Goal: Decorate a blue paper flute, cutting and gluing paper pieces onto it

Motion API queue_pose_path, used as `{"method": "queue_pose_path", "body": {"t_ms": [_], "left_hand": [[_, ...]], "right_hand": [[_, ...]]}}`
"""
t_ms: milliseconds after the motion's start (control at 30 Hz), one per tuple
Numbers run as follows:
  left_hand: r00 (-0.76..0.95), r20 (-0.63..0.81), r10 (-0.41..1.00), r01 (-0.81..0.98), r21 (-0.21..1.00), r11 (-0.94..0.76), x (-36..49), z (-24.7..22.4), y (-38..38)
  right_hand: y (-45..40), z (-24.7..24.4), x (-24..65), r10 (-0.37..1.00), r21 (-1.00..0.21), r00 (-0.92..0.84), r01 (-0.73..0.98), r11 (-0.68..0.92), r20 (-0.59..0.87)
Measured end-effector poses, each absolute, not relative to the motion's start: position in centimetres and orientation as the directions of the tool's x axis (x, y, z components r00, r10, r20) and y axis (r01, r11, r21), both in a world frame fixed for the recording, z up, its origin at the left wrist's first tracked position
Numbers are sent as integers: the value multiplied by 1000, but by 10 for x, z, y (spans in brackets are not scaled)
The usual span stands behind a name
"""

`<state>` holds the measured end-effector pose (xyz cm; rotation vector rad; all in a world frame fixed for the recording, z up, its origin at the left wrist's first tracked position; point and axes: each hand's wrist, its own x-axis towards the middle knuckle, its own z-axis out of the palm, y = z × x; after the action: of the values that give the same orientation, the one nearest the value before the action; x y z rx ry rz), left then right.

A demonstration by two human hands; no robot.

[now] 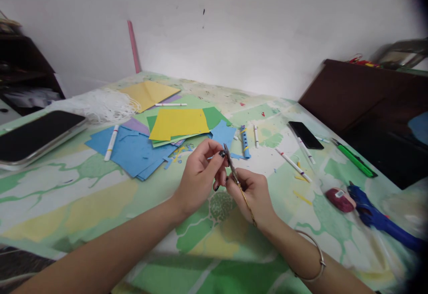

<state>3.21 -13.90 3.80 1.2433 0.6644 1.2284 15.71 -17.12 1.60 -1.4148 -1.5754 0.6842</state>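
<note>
My right hand [249, 191] is closed around a slim pair of scissors [240, 187] with grey metal blades and a gold handle, seen nearly edge-on. The blades point up and away, right beside the fingertips of my left hand [202, 171]. That hand's fingers are bent and pinched together; whatever they hold is hidden or too small to name. Just beyond the hands lies a rolled blue paper tube [245, 143] with yellow bands and dark spots along it. Small blue and yellow paper scraps [179, 155] are scattered left of the hands.
Yellow paper [180, 122] and blue sheets [140, 151] are piled behind. White string [100, 104] and a tablet-like device [36, 138] lie left. Right are a phone [305, 134], markers [294, 165], a green cutter [356, 159], a maroon object [340, 199] and a blue glue gun [371, 213].
</note>
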Motion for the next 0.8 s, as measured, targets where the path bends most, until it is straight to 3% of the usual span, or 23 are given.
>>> {"method": "queue_pose_path", "body": {"t_ms": [800], "left_hand": [[310, 232, 922, -331, 936, -124, 32, 36, -138]], "right_hand": [[-171, 20, 158, 974, -837, 39, 519, 172, 224]]}}
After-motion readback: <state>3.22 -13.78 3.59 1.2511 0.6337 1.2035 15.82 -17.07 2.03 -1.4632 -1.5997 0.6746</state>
